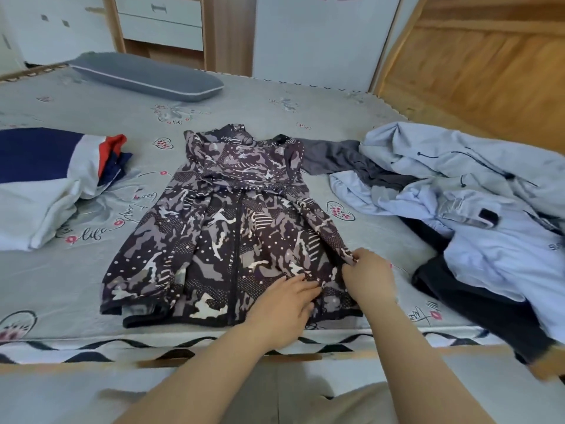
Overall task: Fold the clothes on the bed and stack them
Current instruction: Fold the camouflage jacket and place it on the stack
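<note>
Camouflage-patterned jacket (226, 228) lies spread front-up on the bed (76, 286), near its front edge. Right hand (368, 275) pinches the jacket's right lower edge, seemingly a cuff, in curled fingers (351, 258). Left hand (282, 307) rests just beside it on the hem, fingers straight and together.

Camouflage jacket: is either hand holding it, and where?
The right hand pinches the camouflage jacket at its sleeve cuff; the left hand rests flat near the hem.

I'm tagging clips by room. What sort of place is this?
Most likely a home bedroom: a bed with a printed sheet, a grey pillow on it, and wooden drawers behind.
</note>
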